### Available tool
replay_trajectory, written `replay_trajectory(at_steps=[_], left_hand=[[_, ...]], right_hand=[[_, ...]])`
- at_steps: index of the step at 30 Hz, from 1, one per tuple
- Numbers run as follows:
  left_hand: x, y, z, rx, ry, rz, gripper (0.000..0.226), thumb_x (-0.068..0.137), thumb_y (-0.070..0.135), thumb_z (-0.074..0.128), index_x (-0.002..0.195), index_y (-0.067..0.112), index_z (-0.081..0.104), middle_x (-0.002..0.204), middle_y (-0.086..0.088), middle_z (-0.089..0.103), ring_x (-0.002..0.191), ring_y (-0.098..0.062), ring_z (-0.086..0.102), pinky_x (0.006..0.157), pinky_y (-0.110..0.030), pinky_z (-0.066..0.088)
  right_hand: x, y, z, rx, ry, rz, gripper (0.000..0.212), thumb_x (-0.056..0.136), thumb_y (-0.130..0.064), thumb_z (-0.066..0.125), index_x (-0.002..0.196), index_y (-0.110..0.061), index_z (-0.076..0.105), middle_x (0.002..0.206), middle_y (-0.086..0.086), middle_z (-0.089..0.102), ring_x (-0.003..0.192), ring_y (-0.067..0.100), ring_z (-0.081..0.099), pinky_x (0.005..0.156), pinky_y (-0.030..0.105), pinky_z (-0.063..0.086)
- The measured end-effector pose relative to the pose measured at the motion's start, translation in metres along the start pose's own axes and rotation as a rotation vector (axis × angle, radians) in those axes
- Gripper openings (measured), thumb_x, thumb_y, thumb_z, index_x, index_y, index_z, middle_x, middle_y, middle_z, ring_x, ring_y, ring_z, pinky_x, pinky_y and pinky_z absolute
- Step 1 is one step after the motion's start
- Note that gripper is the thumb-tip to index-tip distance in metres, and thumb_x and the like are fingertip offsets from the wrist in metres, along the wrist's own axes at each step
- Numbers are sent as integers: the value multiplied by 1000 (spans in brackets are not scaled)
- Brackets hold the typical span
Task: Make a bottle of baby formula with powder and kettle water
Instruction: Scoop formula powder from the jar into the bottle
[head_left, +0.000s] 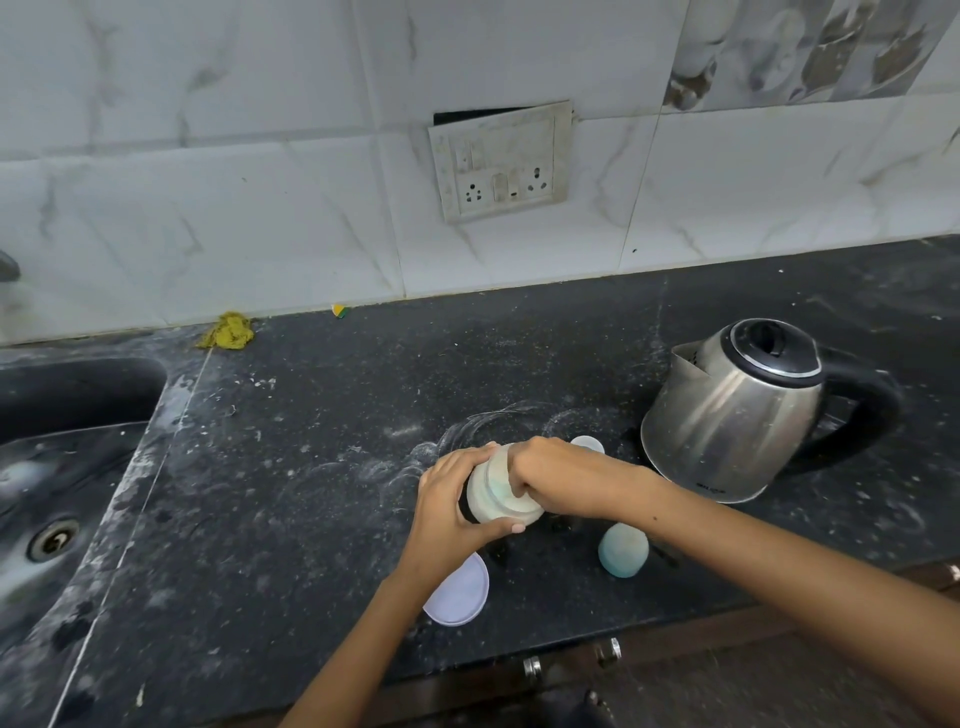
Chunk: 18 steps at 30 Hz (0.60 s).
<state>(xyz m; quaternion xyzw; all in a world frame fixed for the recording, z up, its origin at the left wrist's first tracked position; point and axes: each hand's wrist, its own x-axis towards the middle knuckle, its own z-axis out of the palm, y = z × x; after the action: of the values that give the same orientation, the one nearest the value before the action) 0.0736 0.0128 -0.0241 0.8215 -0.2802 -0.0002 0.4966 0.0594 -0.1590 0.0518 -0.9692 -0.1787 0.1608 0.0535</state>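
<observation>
— So where was it? Table (311, 493), kettle (737, 415), then bottle (498, 493)?
— Bottle stood mid-table beside the kettle. Left hand (457, 514) fingers clamped its body; right hand (556, 483) fingers gripped its top.
— Step?
— Probably screwing the top on; shaking likely followed.

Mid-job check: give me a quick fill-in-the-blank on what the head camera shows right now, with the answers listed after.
1. Both hands grip the ____, left hand on its body, right hand at its top.
2. The steel kettle stands to the ____ of the hands.
3. The sink lies at the counter's ____ end.
4. A yellow cloth lies against the ____.

Answers: bottle; right; left; wall
</observation>
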Motion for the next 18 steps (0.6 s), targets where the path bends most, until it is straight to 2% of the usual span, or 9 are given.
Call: replay_trajectory(at_steps=[1, 3, 6, 9, 13, 16, 18], left_hand=[[1, -1, 0, 0, 1, -3, 73, 57, 51, 85, 122, 31, 57, 129, 23, 57, 121, -3, 50, 105, -35, 36], [1, -2, 0, 7, -6, -3, 73, 57, 50, 85, 122, 31, 57, 128, 23, 57, 121, -4, 50, 105, -35, 36], [1, -1, 1, 17, -11, -1, 73, 57, 54, 82, 122, 33, 56, 128, 24, 56, 122, -1, 48, 105, -34, 34], [2, -2, 2, 16, -9, -4, 75, 57, 56, 81, 123, 32, 56, 129, 25, 55, 122, 0, 48, 106, -34, 34], [2, -1, 4, 28, 10, 7, 74, 56, 57, 81, 123, 35, 56, 129, 24, 56, 121, -1, 50, 105, -40, 36], [3, 1, 6, 25, 15, 11, 74, 58, 57, 81, 123, 36, 55, 129, 23, 57, 120, -2, 51, 104, -43, 39], [3, 2, 6, 28, 11, 12, 73, 59, 58, 80, 124, 37, 54, 129, 24, 56, 121, -2, 50, 103, -44, 39]], right_hand=[[1, 1, 0, 5, -15, 11, 11, 76, 4, 51, 73, 2, 62, 84, 19, 62, 72, 35, 55, 64, 42, 47], [2, 2, -1, 15, -22, 6, 23, 75, -1, 54, 55, -5, 44, 71, 17, 54, 62, 30, 45, 58, 40, 40], [2, 4, -6, 10, 6, -7, 37, 73, 1, 60, 52, -14, 32, 63, 12, 42, 60, 28, 37, 55, 36, 34], [-3, -2, -11, -54, 52, -6, 46, 69, 10, 53, 56, -21, 21, 61, 2, 20, 63, 22, 21, 53, 32, 21], [-12, -16, -12, -289, 26, -80, 45, 75, 14, 50, 57, -15, 22, 59, 1, 22, 65, 25, 32, 47, 29, 17], [-11, -14, -11, -246, 9, -74, 39, 72, 10, 53, 54, -14, 29, 56, 0, 25, 65, 26, 36, 47, 28, 19], [-7, -7, -7, -100, 14, -46, 27, 68, 7, 55, 53, -13, 45, 51, -2, 31, 61, 25, 37, 48, 28, 24]])
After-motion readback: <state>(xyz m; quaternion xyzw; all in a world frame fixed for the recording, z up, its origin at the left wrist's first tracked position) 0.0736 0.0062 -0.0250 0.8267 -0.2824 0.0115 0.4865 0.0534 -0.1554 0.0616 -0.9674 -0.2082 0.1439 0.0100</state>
